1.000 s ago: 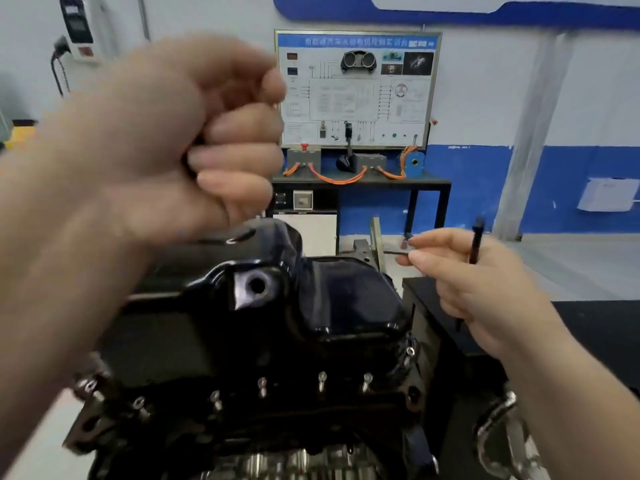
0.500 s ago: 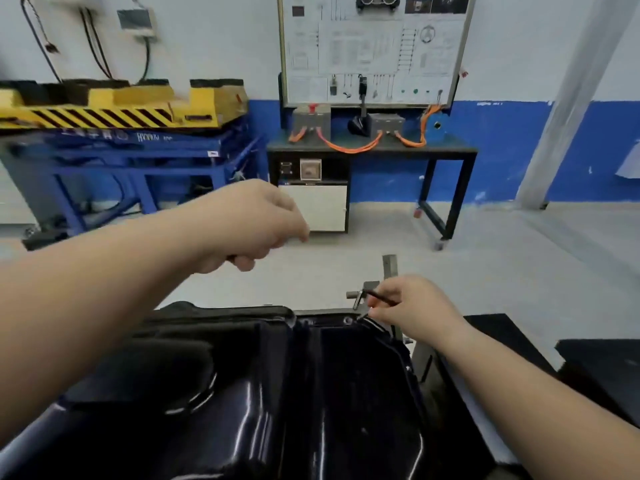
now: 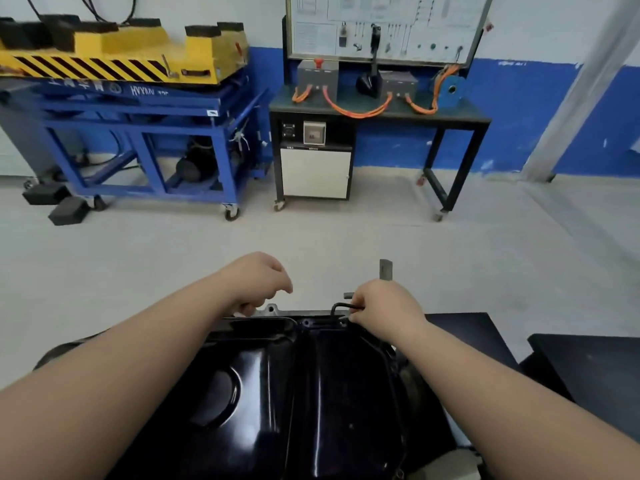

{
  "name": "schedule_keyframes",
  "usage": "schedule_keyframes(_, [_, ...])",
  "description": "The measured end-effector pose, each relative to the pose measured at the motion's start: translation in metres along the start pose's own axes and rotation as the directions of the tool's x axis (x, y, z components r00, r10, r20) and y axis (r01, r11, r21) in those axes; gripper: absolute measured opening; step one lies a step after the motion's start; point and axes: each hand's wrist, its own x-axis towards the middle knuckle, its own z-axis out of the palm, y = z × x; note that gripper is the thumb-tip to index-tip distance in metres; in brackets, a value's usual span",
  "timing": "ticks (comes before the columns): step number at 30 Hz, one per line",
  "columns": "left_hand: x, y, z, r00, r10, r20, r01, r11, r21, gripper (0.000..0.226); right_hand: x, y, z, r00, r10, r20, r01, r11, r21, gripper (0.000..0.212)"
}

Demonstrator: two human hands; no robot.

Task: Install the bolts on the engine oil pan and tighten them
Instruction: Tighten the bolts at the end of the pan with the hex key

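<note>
The glossy black oil pan [image 3: 311, 393] fills the lower middle, its far flange [image 3: 306, 322] showing bolt holes. My right hand [image 3: 384, 306] pinches a black L-shaped hex key [image 3: 341, 305] at the far right corner of the flange, with the key's short end pointing down at the flange. My left hand [image 3: 258, 282] hovers over the far left part of the flange beside a metal lug [image 3: 270, 309]. Its fingers are curled under, and the palm is hidden. No loose bolt shows.
A black bench top [image 3: 588, 368] lies to the right of the pan. A grey metal post [image 3: 385, 270] rises just behind my right hand. Across the bare floor stand a blue lift cart [image 3: 145, 109] with a yellow deck and a black training bench [image 3: 381, 112].
The view has tipped down over the pan. Both hands came down from in front of my face to the pan's far edge, and the hex key now stands over the flange corner.
</note>
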Motion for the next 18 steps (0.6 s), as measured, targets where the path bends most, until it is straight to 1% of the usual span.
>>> schedule_keyframes(4, [0.002, -0.007, 0.003, 1.0, -0.02, -0.014, 0.019, 1.0, -0.013, 0.007, 0.002, -0.008, 0.006, 0.998, 0.033, 0.052, -0.033, 0.999, -0.001, 0.005])
schedule_keyframes(9, [0.001, -0.008, 0.005, 0.999, 0.0, -0.032, 0.0, 1.0, -0.013, 0.007, 0.003, -0.011, 0.003, 0.996, 0.09, 0.028, -0.091, 0.995, 0.029, 0.017])
schedule_keyframes(13, [0.003, -0.01, 0.006, 0.999, 0.025, -0.03, -0.025, 1.0, -0.018, 0.012, -0.001, -0.011, 0.002, 0.992, 0.123, 0.039, -0.124, 0.992, 0.031, 0.015])
schedule_keyframes(18, [0.005, -0.011, 0.004, 0.999, 0.043, -0.002, -0.043, 0.998, -0.04, 0.006, -0.003, -0.013, 0.005, 0.99, 0.142, 0.024, -0.142, 0.99, 0.013, 0.013])
